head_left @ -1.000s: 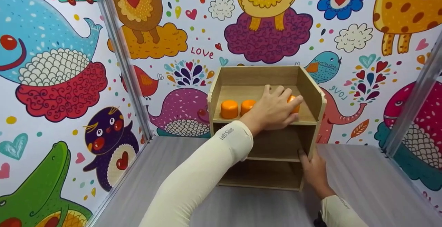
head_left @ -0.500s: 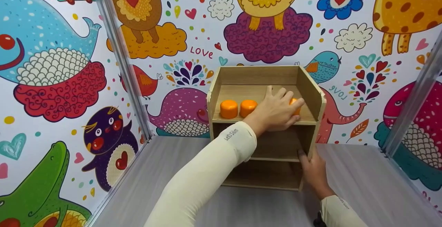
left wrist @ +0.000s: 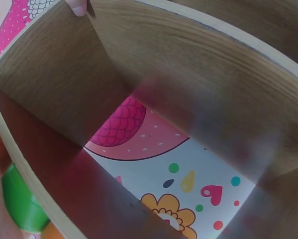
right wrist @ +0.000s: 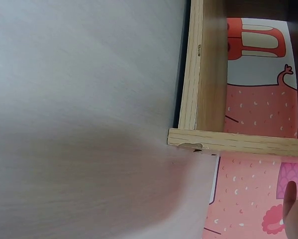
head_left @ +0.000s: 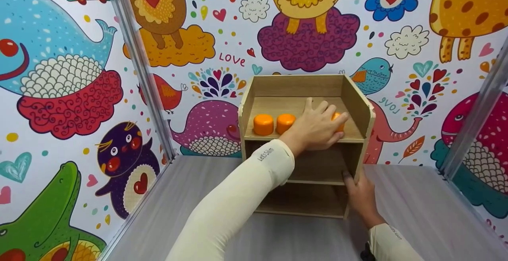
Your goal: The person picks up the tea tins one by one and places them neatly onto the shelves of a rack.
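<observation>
On the top level of a small wooden shelf unit (head_left: pixel 305 140) stand short, rounded orange cylinders. Two of them, one at the left end (head_left: pixel 263 124) and one beside it (head_left: pixel 285 123), are in plain sight. My left hand (head_left: pixel 315 128) reaches over the top level, its thumb and forefinger around another orange cylinder (head_left: pixel 338 121) at the right; the palm hides the space between. In the left wrist view, a green piece (left wrist: pixel 22 199) with orange next to it shows beside that hand. My right hand (head_left: pixel 361 197) grips the unit's right side panel, thumb at the front edge.
Below the top, the unit has a middle compartment (head_left: pixel 317 164) and a bottom one (head_left: pixel 305 199). Through its open back, the left wrist view shows the printed wall (left wrist: pixel 153 144). The unit stands on a grey wood-grain table (head_left: pixel 198 197), with cartoon-printed panels behind and at both sides.
Since the earliest frame my left hand has shifted slightly to the right, uncovering more of the second orange cylinder. The right hand and the unit have stayed put.
</observation>
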Demonstrator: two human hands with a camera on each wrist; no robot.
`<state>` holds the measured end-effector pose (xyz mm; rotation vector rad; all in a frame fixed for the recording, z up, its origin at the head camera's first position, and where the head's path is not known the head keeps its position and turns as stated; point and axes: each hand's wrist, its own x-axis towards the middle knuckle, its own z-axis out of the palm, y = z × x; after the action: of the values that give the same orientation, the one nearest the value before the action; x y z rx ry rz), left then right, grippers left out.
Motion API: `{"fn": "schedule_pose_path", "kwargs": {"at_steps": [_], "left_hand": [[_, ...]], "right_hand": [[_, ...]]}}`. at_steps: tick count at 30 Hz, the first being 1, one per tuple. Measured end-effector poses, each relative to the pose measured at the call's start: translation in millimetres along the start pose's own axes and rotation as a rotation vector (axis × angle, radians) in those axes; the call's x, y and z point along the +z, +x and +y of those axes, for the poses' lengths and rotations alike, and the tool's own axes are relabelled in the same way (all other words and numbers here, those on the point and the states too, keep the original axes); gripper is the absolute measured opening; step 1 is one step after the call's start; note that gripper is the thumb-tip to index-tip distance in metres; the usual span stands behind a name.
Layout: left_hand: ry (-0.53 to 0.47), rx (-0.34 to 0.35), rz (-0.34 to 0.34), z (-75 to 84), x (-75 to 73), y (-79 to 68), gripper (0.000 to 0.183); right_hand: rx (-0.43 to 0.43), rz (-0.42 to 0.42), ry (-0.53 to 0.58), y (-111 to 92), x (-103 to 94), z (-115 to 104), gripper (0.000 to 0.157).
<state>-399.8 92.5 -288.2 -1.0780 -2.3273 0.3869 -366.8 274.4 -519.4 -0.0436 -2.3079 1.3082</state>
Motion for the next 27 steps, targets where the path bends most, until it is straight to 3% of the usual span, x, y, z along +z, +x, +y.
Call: {"fn": "schedule_pose_path", "kwargs": {"at_steps": [27], "left_hand": [[0.033, 0.022, -0.016, -1.1, 4.2, -0.1, 0.06]], "right_hand": [[-0.04, 0.023, -0.009, 1.0, -0.7, 2.2, 0.06]]}}
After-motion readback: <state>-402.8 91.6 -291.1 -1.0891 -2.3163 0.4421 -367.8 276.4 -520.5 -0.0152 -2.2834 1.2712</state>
